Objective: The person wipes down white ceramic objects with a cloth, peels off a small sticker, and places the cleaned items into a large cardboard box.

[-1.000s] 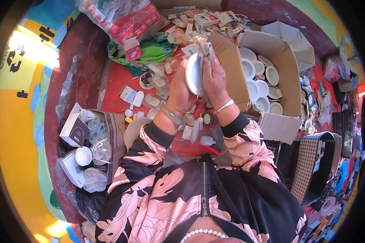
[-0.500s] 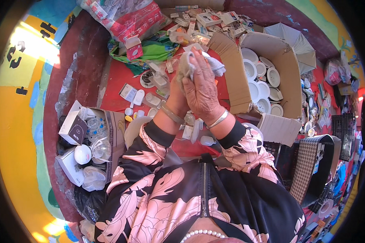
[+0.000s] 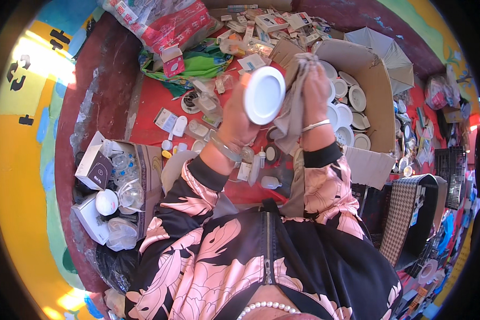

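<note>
In front of me, my left hand (image 3: 237, 113) grips a round white ceiling downlight (image 3: 264, 96) from behind, its flat face turned toward me. Most of the fingers are hidden behind the lamp. To its right, my right hand (image 3: 316, 88) is closed on a grey cloth (image 3: 290, 114), which hangs down beside the lamp, apart from its face. Just beyond the right hand stands an open cardboard box (image 3: 376, 80) filled with several similar round white lamps (image 3: 358, 98).
At left, a carton (image 3: 150, 176) holds clear plastic parts and a white dome (image 3: 106, 202). Small boxes (image 3: 272, 22) lie heaped at the back beside a red-and-white bag (image 3: 176, 24). A houndstooth-patterned case (image 3: 402, 218) stands at right. Loose parts cover the red cloth (image 3: 149, 125).
My hands were pressed together with the cloth around the lamp. They have parted: the right hand took the cloth to the right, uncovering the lamp's white face in my left hand.
</note>
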Available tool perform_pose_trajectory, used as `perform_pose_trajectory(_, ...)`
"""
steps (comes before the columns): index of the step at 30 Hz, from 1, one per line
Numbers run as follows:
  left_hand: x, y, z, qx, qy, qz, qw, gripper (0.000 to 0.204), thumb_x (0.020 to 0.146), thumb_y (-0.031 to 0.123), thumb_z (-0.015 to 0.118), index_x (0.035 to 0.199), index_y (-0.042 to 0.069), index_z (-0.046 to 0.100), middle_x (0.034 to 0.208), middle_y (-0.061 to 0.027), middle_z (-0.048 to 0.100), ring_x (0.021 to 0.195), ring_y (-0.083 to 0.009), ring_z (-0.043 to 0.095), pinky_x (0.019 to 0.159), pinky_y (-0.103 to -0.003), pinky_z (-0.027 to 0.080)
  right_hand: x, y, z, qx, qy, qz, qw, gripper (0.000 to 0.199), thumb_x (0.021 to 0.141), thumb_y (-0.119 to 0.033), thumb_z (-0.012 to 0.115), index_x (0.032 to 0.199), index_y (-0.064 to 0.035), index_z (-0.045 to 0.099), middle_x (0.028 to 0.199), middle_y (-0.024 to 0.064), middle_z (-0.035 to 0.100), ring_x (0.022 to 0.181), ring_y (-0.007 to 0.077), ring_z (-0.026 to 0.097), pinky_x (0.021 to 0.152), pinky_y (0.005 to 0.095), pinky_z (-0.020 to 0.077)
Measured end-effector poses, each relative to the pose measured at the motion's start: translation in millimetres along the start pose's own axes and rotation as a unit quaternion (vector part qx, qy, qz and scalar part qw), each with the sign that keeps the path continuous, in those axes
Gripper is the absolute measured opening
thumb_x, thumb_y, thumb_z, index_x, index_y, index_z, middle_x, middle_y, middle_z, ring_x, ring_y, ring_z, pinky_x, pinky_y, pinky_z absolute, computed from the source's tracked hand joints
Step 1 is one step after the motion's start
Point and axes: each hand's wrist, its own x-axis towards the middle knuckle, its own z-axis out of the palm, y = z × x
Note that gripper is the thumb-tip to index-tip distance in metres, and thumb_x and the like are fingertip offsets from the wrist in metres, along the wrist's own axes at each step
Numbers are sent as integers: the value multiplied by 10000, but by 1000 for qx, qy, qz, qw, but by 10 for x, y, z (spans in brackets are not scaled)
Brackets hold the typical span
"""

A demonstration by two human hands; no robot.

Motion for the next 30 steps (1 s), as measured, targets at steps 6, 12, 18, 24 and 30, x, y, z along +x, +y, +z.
perform_pose_trajectory(6,97,251,-277,-148,16,55,987,460,925,405,364,1211,63,475,1198,-131,536,1108,-315,518,932,-508,425,374,-10,-600,301,7,107,947,268,920,-225,502,1032,-2,600,1026,89,611,961,177,569,822,321,450)
perform_pose_trajectory(12,81,312,-341,-149,-1,72,986,418,921,357,368,1209,71,468,1208,-130,525,1116,-316,512,929,-505,428,295,-231,-675,453,-44,198,868,328,920,-234,505,1159,-10,517,1107,63,575,994,180,550,900,336,421)
perform_pose_trajectory(18,116,278,-371,-135,4,78,988,433,919,360,351,1222,69,455,1223,-128,516,1130,-308,503,935,-495,424,-26,-380,-381,468,-121,129,866,383,937,-258,463,1212,9,474,1201,102,532,1117,221,490,977,377,363)
perform_pose_trajectory(24,147,147,-193,-76,42,61,994,472,928,408,315,1223,71,465,1237,-110,512,1142,-281,494,969,-429,398,-365,-271,80,134,-281,-59,949,287,904,-198,510,1145,-52,564,1234,119,518,1133,230,496,943,341,396)
perform_pose_trajectory(30,167,141,-308,-87,84,84,989,512,929,484,339,1106,45,533,1049,-101,584,967,-228,569,861,-362,463,-680,-455,271,-172,-309,-374,857,392,817,-101,561,1207,-110,519,1319,164,434,1230,298,408,1023,411,311)
